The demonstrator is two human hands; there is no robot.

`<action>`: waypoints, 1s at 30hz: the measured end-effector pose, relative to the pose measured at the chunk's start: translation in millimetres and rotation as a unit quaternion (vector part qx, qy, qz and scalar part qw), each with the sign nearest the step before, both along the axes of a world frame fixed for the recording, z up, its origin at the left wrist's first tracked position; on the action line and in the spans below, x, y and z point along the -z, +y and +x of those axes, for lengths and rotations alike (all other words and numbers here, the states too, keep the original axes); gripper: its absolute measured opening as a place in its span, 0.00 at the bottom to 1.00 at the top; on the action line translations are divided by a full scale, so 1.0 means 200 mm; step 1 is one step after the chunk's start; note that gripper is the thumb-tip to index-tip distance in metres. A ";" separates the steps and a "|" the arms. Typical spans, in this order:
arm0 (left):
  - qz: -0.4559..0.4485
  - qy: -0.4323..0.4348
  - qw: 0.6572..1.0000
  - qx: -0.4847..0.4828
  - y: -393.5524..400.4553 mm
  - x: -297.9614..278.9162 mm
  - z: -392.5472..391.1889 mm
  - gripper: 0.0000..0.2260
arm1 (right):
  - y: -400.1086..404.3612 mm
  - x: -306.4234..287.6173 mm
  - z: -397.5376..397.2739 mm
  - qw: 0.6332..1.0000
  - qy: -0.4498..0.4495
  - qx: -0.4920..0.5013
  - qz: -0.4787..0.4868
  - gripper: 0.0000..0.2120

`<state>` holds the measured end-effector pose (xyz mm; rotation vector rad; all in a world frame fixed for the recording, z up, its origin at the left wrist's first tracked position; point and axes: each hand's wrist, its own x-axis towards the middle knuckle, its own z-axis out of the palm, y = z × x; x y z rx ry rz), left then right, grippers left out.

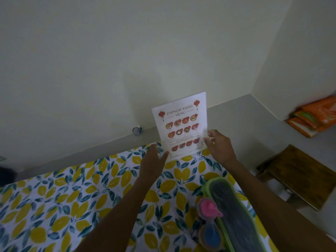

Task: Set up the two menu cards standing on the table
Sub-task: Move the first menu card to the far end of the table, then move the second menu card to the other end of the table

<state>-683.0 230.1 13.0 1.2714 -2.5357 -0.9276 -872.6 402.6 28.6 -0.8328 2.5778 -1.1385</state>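
A white "Chinese Food Menu" card (181,124) stands upright at the far edge of the table, facing me. The table wears a lemon-and-leaf patterned cloth (72,193). My left hand (152,162) rests at the card's lower left corner, fingers touching its edge. My right hand (220,144) pinches the card's right edge with thumb and fingers. Only this one menu card is in view.
A long green-rimmed tray (234,215) lies at the near right of the table, with a pink and blue item (209,208) beside it. A wooden stool (301,175) stands right of the table. Orange packets (316,119) sit on a ledge. A small fitting (137,130) is on the wall.
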 end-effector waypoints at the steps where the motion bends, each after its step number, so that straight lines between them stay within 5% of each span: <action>1: -0.029 -0.005 1.000 0.011 0.01 -0.02 0.04 0.29 | 0.01 -0.03 0.05 1.000 0.016 -0.010 0.005 0.19; 5: -0.195 -0.045 0.977 0.073 0.02 -0.15 0.28 0.26 | 0.02 -0.17 0.32 0.989 0.105 -0.073 0.070 0.20; 10: -0.284 -0.049 0.953 0.091 0.02 -0.28 0.71 0.26 | -0.01 -0.32 0.77 0.958 0.194 -0.150 0.147 0.21; 30: -0.276 -0.110 0.952 -0.066 -0.07 -0.53 3.17 0.28 | -0.47 -0.49 3.02 0.884 0.252 -0.355 0.170 0.25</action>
